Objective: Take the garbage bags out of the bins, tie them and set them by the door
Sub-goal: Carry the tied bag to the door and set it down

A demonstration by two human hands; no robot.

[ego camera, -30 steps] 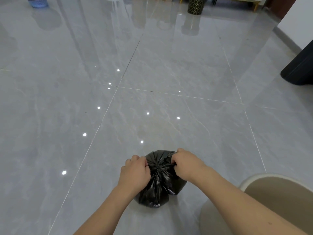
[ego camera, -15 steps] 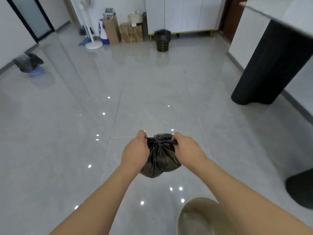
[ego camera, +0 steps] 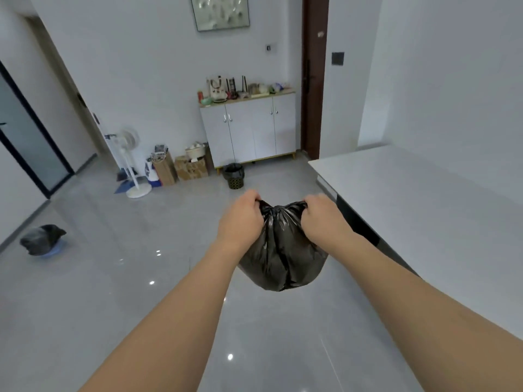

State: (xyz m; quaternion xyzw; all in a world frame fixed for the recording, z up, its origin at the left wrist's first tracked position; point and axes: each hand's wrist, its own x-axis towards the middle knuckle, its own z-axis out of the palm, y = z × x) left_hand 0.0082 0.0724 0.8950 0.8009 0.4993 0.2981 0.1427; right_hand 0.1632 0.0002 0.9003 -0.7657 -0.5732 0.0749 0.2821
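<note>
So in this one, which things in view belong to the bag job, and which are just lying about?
Part of the job:
- black bag, held by left hand and right hand
- lined bin by the cabinet
- blue bin with its dark bag
- brown door

Lying about:
- fan
- boxes
- white cabinet
- table

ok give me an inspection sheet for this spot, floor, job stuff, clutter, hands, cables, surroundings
surface: glossy grey tiled floor, bare near the person
job's things: black garbage bag held off the floor, neck gathered; patterned bin with a black liner by the cabinet; blue bin with a dark bag at far left
clutter: cardboard boxes and standing fan along the wall
grippers: left hand and right hand each grip the bag's neck
cables: nothing seen
surroundings: white cabinet, brown door, white table
</note>
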